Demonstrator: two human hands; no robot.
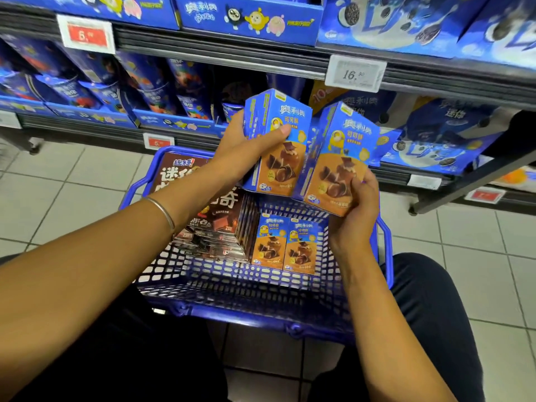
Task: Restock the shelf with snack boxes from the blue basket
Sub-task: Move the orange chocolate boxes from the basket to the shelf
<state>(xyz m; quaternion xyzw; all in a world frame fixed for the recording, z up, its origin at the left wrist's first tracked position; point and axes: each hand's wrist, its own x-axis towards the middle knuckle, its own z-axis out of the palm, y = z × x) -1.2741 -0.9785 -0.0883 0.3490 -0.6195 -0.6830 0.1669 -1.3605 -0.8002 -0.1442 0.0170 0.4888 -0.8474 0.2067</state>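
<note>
My left hand (246,149) grips a blue and orange snack box (282,163) from its left side, thumb across the front. My right hand (358,210) holds a second matching snack box (336,158) from below, fingers curled on its lower front. Both boxes are raised side by side above the blue basket (261,303), close to the middle shelf (203,134). Two more of the same boxes (285,246) stand in the basket, beside a stack of dark brown chocolate boxes (214,216).
Shelves (261,58) carry blue cookie boxes and bags, with price tags (355,73) on the rails. A dark gap (240,88) shows in the middle shelf behind the raised boxes. White floor tiles (72,187) surround the basket; my knees flank it.
</note>
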